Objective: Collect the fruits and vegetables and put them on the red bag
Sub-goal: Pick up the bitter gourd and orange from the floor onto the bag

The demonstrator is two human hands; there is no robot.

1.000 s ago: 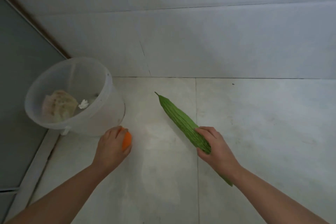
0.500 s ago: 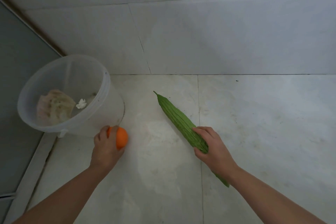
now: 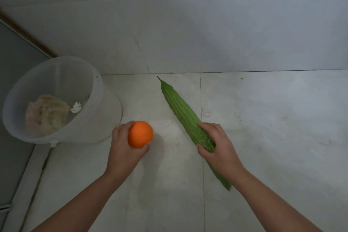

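While the person leaned over a pale tiled floor, the left hand held an orange, its fingers curled and clamped around the fruit from behind and below, the thumb pressed against its lower edge. The orange sat high in the grip, with a soft shadow on the tiles just to its right; whether it was clear of the floor could not be told for certain.

The right hand was closed on a long, ridged green gourd, with fingers wrapped over the top of it and the thumb tucked along its near-left side. The gourd ran diagonally, its pointed stem end aimed away toward the wall and its other end reaching back past the wrist on the near side. The hand gripped it somewhat nearer that rear end than the stem.

Left of the orange, and just beside the left hand, stood a translucent white bucket, set in the corner near a dark panel. Inside it lay a crumpled, pale cloth-like mass and a small white scrap. The red bag was not in view.
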